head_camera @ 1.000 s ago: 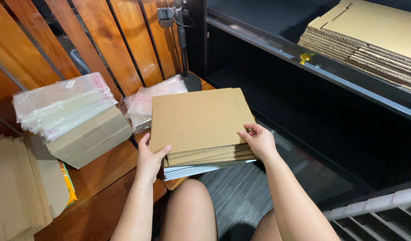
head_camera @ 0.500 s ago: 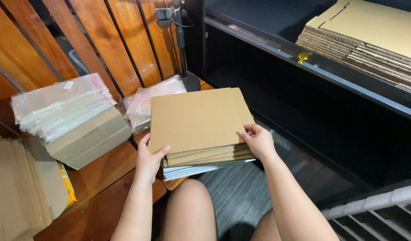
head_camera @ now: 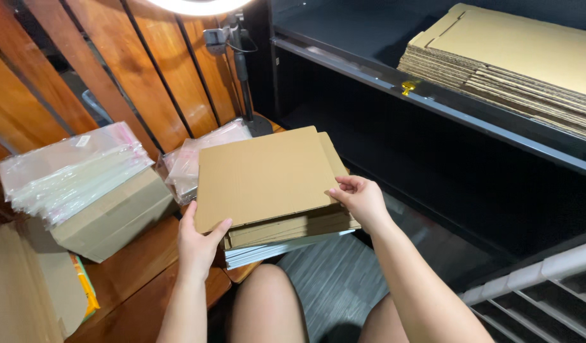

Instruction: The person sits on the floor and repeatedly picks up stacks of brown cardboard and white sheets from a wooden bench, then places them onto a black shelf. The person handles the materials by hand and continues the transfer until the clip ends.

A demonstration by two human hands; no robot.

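The left hand (head_camera: 201, 241) pinched the near-left corner of the top cardboard sheet (head_camera: 264, 174), thumb on top and fingers underneath, while the right hand (head_camera: 363, 200) clamped its right edge with fingertips curled over the rim; both forearms reached forward from the lap, wrists slightly bent. That sheet was raised a little off the stack of flat cardboard (head_camera: 293, 228), which sat at the edge of the wooden table (head_camera: 134, 279) on thin white sheets (head_camera: 280, 249) jutting over the edge above the knees. The likeliest trouble, as it seemed, was the overhanging stack sliding towards the lap if the top sheet dragged the ones below, or the wide sheet buckling because it was gripped only at a corner and one edge. Left of the stack stood a cardboard box (head_camera: 112, 216) topped with clear plastic bags (head_camera: 70, 168), and more bags (head_camera: 201, 155) lay just behind the stack, near enough to be brushed. Farther off rose a lamp stand (head_camera: 242, 76), and a dark shelf (head_camera: 433, 101) carried more flattened cardboard (head_camera: 515, 57).
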